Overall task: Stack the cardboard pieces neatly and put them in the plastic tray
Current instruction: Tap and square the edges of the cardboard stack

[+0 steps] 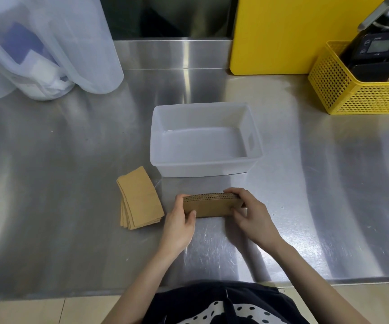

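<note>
Brushed stainless-steel counter (71, 160), streaked with glare and fine scratches, seen from above the person's bare forearms. Both hands hold a bundle of cardboard pieces (212, 205) set on edge on the steel, its fluted, corrugated top edges showing as a dotted curved band. The left hand (180, 220) clamps the bundle's left end, thumb laid on the near face and fingers behind; the right hand (250, 213) pinches the right end, fingers curled over the top edge and thumb against the front. To the left, apart from the hands, a second stack of cardboard pieces (139, 198) lies flat, slightly fanned, each piece a smooth tan arc-sided shape. Just beyond the bundle stands the plastic tray (254, 136), translucent white, rectangular, with rounded corners and a handle slot in its right wall; nothing lies in it. A yellow perforated basket (343, 90) sits far right, frosted plastic containers (48, 47) far left.
</note>
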